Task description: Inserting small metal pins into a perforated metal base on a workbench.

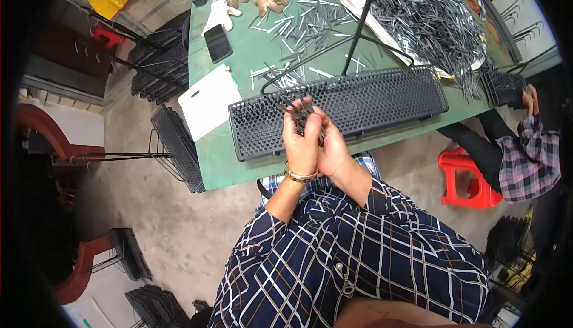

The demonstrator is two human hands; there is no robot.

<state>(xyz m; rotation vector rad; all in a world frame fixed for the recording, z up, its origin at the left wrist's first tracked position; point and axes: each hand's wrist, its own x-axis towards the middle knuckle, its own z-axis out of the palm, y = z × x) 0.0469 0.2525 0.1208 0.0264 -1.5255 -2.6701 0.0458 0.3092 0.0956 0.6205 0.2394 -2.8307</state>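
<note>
My left hand and my right hand are pressed together in front of me. Between them they clasp a bunch of thin dark metal strips, whose ends stick out past my fingers. Just beyond and partly under my hands lies a long black perforated rack with a wire hanger rising from it. Short dark pieces seem to stand in some holes at its left end. My palms hide much of the bunch.
The green table bears loose metal strips, a large heap of strips on white sacking, work gloves, a phone and a white sheet. A person works at the right beside a red stool. More racks hang at the left.
</note>
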